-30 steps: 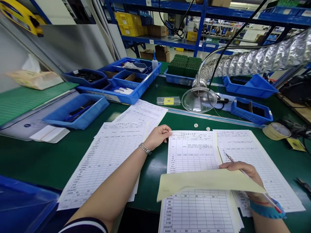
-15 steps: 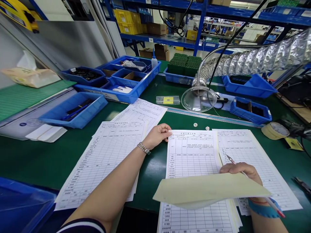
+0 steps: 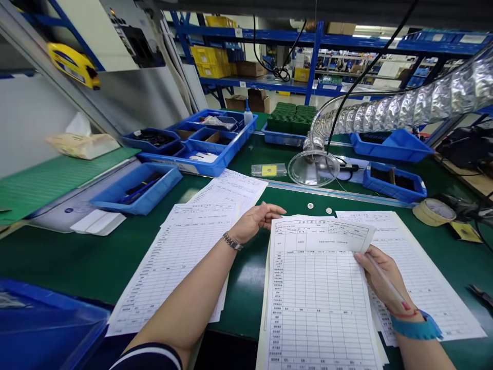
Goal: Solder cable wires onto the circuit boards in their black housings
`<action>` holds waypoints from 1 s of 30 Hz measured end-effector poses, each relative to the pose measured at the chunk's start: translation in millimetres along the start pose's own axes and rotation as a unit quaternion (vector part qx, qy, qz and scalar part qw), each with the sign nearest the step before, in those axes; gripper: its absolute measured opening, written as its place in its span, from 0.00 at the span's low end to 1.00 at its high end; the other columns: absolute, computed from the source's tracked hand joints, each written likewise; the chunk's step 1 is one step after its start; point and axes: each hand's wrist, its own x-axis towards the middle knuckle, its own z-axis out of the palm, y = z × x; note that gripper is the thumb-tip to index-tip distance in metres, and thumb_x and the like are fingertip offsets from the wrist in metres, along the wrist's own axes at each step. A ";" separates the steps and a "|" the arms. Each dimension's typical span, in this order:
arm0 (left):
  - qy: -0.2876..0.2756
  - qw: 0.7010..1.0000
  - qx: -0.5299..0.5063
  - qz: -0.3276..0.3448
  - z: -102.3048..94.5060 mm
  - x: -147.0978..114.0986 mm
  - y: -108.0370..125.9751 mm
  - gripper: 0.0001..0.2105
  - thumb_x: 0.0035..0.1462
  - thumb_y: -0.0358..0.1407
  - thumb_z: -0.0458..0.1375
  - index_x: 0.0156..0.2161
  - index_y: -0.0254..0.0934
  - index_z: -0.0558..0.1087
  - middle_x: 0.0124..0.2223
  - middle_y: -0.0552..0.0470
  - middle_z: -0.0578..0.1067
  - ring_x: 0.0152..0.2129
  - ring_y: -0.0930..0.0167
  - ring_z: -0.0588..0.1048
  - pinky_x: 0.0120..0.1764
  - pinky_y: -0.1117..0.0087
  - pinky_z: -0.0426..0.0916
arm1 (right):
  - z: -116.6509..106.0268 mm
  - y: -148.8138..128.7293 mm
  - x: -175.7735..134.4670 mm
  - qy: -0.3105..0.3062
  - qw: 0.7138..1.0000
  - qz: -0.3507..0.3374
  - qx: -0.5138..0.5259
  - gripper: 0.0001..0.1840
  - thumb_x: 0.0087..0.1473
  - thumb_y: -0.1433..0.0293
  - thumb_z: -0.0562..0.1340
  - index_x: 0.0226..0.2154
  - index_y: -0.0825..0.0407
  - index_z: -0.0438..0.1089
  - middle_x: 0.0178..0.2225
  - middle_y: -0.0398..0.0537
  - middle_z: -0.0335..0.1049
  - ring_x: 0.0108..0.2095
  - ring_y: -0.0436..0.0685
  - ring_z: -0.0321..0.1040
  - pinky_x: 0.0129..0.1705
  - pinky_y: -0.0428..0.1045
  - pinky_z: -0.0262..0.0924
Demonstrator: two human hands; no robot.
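Note:
My right hand [image 3: 385,280] pinches the right edge of a printed form [image 3: 319,288], whose upper right corner curls upward. A pen [image 3: 389,285] is also tucked in that hand, its red end near the wrist. The form lies over a paper stack in front of me. By its top left corner, my left hand [image 3: 262,221] has its fingers stretched out, partly overlapping one another, with nothing visible in them. Beneath my left forearm is another stack of forms [image 3: 173,257]. A third stack [image 3: 419,277] lies partly behind my right hand.
Blue trays [image 3: 138,190] stand at the left and back. A fume-hose hood [image 3: 314,168] hangs over the bench near two small round pieces [image 3: 328,210]. Tape rolls [image 3: 433,211] and pliers [image 3: 481,295] are at the right; a blue bin [image 3: 50,329] is at lower left.
The yellowish sheet that was lifted in my right hand no longer shows; a printed form now lies face up there. My left fingers have left the paper corner and spread. The view has shifted.

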 end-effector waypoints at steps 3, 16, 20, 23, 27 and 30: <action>-0.035 0.996 0.087 -0.012 8.7 -5.2 19.3 0.23 0.49 0.50 0.57 0.44 0.34 0.70 0.32 0.49 0.74 0.26 0.72 0.72 0.27 0.73 0.67 | -0.1 0.0 1.6 0.014 1.000 0.018 0.002 0.21 0.44 0.60 0.66 0.42 0.48 0.69 0.44 0.49 0.71 0.42 0.66 0.69 0.36 0.56 0.69; 0.342 0.937 0.049 -0.059 -80.6 -33.0 53.6 0.04 0.48 0.28 0.60 0.31 0.32 0.69 0.25 0.56 0.70 0.17 0.80 0.68 0.18 0.82 0.62 | -1.1 -11.7 -0.2 0.044 0.996 -0.035 0.066 0.22 0.42 0.62 0.67 0.41 0.48 0.67 0.40 0.51 0.71 0.34 0.55 0.69 0.29 0.45 0.68; 0.482 0.874 -0.001 -0.066 -131.2 -48.8 33.9 0.04 0.56 0.27 0.54 0.38 0.32 0.66 0.31 0.55 0.70 0.22 0.80 0.69 0.24 0.80 0.66 | -2.9 -10.4 1.2 0.031 0.996 -0.028 0.082 0.21 0.44 0.63 0.66 0.42 0.48 0.66 0.40 0.50 0.70 0.35 0.55 0.68 0.30 0.46 0.68; 0.533 0.841 -0.019 -0.091 -140.7 -49.2 11.0 0.09 0.59 0.32 0.53 0.44 0.32 0.66 0.38 0.50 0.70 0.28 0.75 0.71 0.28 0.73 0.70 | -3.5 -9.0 0.4 0.025 0.996 -0.031 0.078 0.19 0.46 0.62 0.65 0.42 0.48 0.66 0.40 0.50 0.70 0.35 0.55 0.68 0.30 0.46 0.68; 0.549 0.823 -0.025 -0.145 -142.8 -46.0 -7.6 0.13 0.59 0.35 0.53 0.47 0.32 0.65 0.42 0.47 0.70 0.33 0.71 0.72 0.34 0.67 0.71 | -5.5 -6.3 -0.6 0.015 0.997 -0.039 0.068 0.19 0.47 0.62 0.64 0.43 0.48 0.66 0.40 0.50 0.70 0.35 0.55 0.68 0.32 0.47 0.68; 0.525 0.830 -0.026 -0.184 -147.3 -46.6 -6.8 0.12 0.58 0.36 0.53 0.45 0.32 0.66 0.41 0.48 0.70 0.33 0.72 0.72 0.33 0.67 0.71 | -6.2 -5.1 -0.1 0.014 0.998 -0.036 0.054 0.19 0.48 0.62 0.64 0.43 0.47 0.66 0.40 0.49 0.70 0.34 0.55 0.68 0.33 0.48 0.67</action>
